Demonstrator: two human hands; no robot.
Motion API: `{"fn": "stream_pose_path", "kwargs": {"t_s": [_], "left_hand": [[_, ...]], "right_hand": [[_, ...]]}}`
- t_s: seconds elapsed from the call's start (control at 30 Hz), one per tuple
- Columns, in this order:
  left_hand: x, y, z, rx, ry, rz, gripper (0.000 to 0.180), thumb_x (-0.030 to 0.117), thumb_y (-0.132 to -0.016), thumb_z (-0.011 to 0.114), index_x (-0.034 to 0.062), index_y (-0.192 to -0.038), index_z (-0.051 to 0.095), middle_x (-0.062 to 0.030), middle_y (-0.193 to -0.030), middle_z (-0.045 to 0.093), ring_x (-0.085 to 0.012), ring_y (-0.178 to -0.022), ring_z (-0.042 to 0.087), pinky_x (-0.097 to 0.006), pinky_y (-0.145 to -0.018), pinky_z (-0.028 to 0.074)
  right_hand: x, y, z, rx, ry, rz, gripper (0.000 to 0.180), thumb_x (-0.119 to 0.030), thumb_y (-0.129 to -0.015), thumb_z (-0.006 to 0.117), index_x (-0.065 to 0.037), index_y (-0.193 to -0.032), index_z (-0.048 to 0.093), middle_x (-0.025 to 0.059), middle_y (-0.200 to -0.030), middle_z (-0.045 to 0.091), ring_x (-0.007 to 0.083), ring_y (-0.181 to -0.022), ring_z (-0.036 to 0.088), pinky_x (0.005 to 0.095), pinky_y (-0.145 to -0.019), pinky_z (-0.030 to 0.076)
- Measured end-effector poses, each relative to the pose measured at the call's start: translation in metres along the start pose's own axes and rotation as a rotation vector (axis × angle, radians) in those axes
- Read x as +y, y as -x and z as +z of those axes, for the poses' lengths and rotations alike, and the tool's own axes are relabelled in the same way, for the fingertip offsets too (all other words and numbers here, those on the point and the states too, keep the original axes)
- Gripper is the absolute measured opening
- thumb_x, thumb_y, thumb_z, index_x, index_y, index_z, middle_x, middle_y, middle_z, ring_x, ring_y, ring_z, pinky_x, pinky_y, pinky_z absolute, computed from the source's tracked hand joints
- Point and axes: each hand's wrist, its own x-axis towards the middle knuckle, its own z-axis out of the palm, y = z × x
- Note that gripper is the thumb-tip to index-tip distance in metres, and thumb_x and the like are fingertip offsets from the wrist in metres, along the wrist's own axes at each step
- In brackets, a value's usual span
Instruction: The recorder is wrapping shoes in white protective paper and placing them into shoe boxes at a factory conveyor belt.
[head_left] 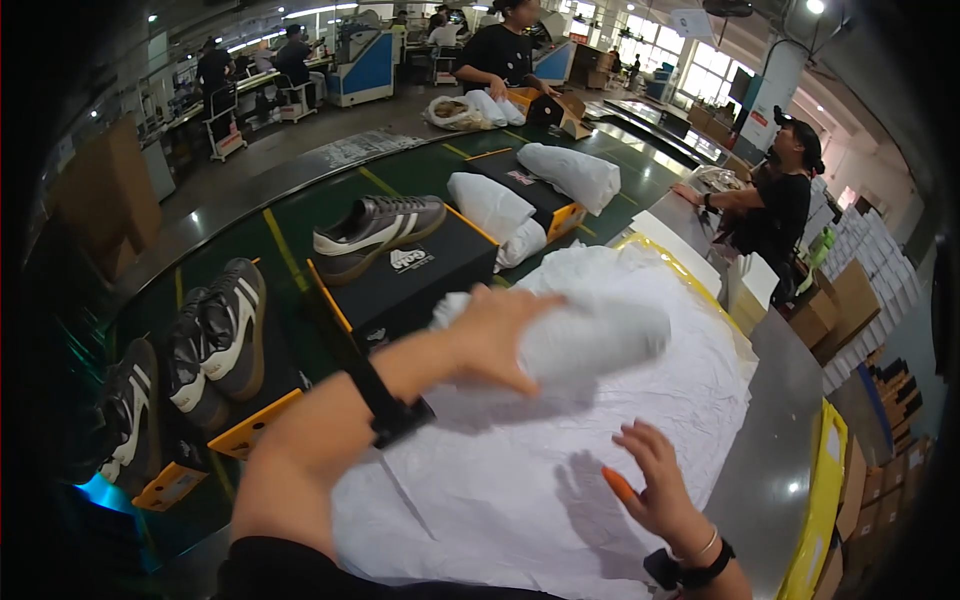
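My left hand (495, 335) is closed around one end of a white paper-wrapped bundle (600, 335), slightly blurred, which it holds over a broad stack of white tissue paper (660, 410). What is inside the wrapping is hidden. Lower and to the right, my right hand (658, 485) is over the same paper, fingers apart and holding nothing. An orange cover (620, 487) sits on its thumb. Beyond my left forearm, a dark sneaker with pale stripes (380, 235) rests on a black shoebox (410, 275) with orange edges.
More striped sneakers (225, 335) stand on boxes at the left along a green conveyor belt (290, 225). Farther on, wrapped bundles (570, 175) lie on and beside another box. A metal table edge (775, 440) runs along the right. Two co-workers stand across and at the right.
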Motion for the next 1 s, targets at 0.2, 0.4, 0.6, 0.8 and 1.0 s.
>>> {"fn": "stream_pose_path", "kwargs": {"t_s": [0.2, 0.4, 0.6, 0.8, 1.0], "left_hand": [[-0.103, 0.006, -0.113, -0.083, 0.783, -0.612, 0.056, 0.027, -0.067, 0.076, -0.0015, -0.111, 0.059, -0.0081, -0.101, 0.062, -0.0153, -0.09, 0.059, -0.028, -0.08, 0.047], [-0.195, 0.009, -0.087, 0.101, -0.251, -0.811, 0.047, 0.045, -0.075, 0.066, -0.0006, -0.087, 0.068, -0.0215, -0.087, 0.066, -0.0325, -0.08, 0.064, -0.036, -0.071, 0.049], [-0.211, 0.063, -0.105, -0.097, -0.522, -0.706, 0.032, 0.024, -0.068, 0.066, 0.0088, -0.096, 0.067, -0.0154, -0.099, 0.064, -0.0328, -0.097, 0.059, -0.042, -0.084, 0.047], [-0.234, 0.082, -0.093, 0.128, -0.413, -0.525, 0.019, 0.008, -0.067, 0.061, 0.0011, -0.084, 0.067, -0.0223, -0.084, 0.062, -0.0383, -0.086, 0.06, -0.044, -0.075, 0.048], [-0.229, 0.109, -0.179, 0.293, -0.59, -0.351, 0.031, -0.003, -0.068, 0.06, -0.0021, -0.098, 0.063, -0.0219, -0.097, 0.061, -0.0354, -0.094, 0.059, -0.039, -0.083, 0.045]], "right_hand": [[0.021, 0.038, 0.055, 0.004, -0.177, 0.261, 0.032, -0.012, -0.071, 0.073, -0.002, -0.099, 0.059, 0.0184, -0.113, 0.05, 0.0361, -0.108, 0.045, 0.0413, -0.09, 0.038], [0.027, 0.025, 0.067, 0.011, -0.094, 0.168, 0.033, -0.011, -0.069, 0.073, -0.003, -0.097, 0.057, 0.0151, -0.107, 0.049, 0.031, -0.103, 0.045, 0.0388, -0.088, 0.038], [0.014, 0.034, 0.063, 0.038, -0.108, 0.239, 0.034, -0.011, -0.069, 0.074, -0.004, -0.098, 0.057, 0.0149, -0.108, 0.05, 0.0314, -0.103, 0.046, 0.0395, -0.088, 0.038], [-0.008, 0.069, 0.007, -0.171, -0.068, 0.218, 0.035, -0.02, -0.075, 0.07, -0.007, -0.105, 0.06, 0.0131, -0.116, 0.055, 0.0347, -0.115, 0.046, 0.0413, -0.093, 0.038], [-0.03, 0.127, 0.012, -0.21, -0.08, 0.177, 0.03, -0.023, -0.075, 0.071, -0.008, -0.1, 0.062, 0.0138, -0.113, 0.055, 0.0319, -0.111, 0.048, 0.0412, -0.09, 0.039]]}}
